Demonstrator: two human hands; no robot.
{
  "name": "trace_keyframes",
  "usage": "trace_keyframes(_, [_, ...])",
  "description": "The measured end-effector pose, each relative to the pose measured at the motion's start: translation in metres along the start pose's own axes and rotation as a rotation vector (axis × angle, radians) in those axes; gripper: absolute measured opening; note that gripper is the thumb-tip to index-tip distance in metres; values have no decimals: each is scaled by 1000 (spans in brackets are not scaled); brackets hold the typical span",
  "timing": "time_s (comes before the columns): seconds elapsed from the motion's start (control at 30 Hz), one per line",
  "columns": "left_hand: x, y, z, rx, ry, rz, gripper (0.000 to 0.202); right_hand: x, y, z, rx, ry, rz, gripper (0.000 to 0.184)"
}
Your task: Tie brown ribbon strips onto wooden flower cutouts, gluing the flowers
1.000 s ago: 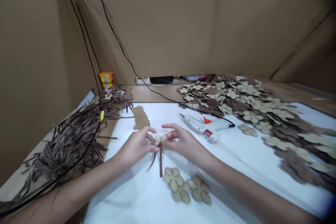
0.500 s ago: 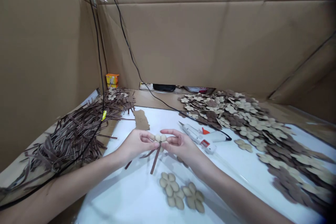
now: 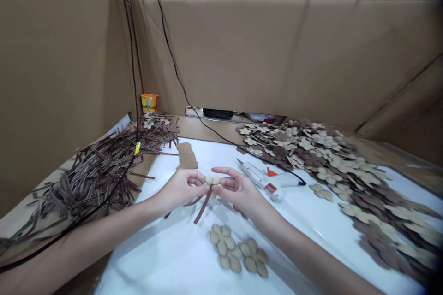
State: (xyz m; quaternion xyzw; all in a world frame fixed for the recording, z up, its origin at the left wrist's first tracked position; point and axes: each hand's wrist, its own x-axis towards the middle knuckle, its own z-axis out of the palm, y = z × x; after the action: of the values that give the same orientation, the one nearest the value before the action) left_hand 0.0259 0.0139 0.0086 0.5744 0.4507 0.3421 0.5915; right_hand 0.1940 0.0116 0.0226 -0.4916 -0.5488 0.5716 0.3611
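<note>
Both of my hands hold a small folded beige flower between their fingertips, above the white table top. My left hand pinches it from the left and my right hand from the right. A brown ribbon strip hangs from the flower, slanting down to the left. Below my hands lie several flat beige flowers, including one and another. A white hot glue gun rests just beyond my right hand.
A large heap of beige and brown cut-out flowers spreads along the right. A pile of brown strips lies at the left, with a cardboard scrap near it. Black cable runs down the cardboard wall.
My view has tilted, shifting the table within the frame. My hands are still pinching the flower, and the brown strip now slants further left rather than hanging almost straight down.
</note>
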Motion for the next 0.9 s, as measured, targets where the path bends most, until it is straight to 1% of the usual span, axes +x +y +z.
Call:
trace_keyframes(0.17, [0, -1, -1, 0, -19, 7, 38, -1, 1, 1, 1, 11, -5, 54])
trace_keyframes(0.33, [-2, 1, 0, 37, -17, 21, 30, 0, 3, 3, 19, -5, -1, 49])
trace_keyframes(0.47, [-3, 2, 1, 93, -32, 7, 24, -1, 6, 3, 6, -14, -31, 50])
trace_keyframes(0.57, [-6, 7, 2, 134, -28, -5, 27, -1, 8, 2, -27, -20, -101, 48])
trace_keyframes(0.63, [-8, 10, 3, 141, -15, 9, 30, -2, 9, 1, -40, -17, -129, 46])
trace_keyframes(0.73, [-9, 13, 3, 113, -12, 32, 33, -2, 9, 0, -38, -15, -143, 45])
trace_keyframes(0.9, [-8, 9, 1, 78, -17, 89, 31, -4, 7, 2, 21, -12, -128, 47])
